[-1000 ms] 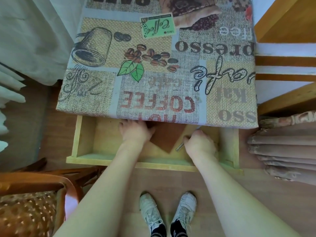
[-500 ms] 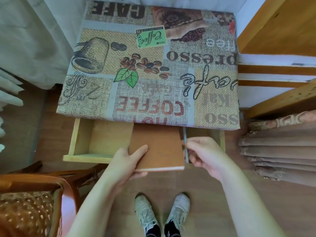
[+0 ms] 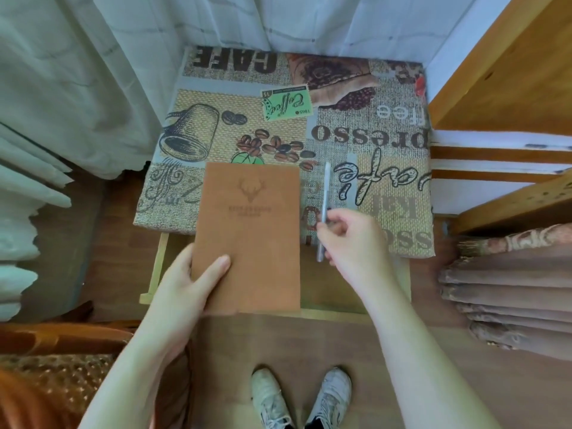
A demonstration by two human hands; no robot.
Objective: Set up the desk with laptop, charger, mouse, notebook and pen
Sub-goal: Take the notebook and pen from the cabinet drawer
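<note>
- Both hands have lifted from the open wooden drawer point(image 3: 156, 267).
- Left hand point(image 3: 188, 280) grips the flat brown leather-look notebook point(image 3: 250, 233), overhanging the desk's near edge point(image 3: 167, 222).
- Right hand point(image 3: 349, 239) pinches the slim silver pen point(image 3: 325, 193) beside it; the far cloth-covered desk is free.

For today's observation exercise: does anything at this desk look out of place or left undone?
The drawer under the desk stands pulled open. The notebook in the left hand and the pen in the right hand are not yet set down. Nothing looks damaged.
</note>
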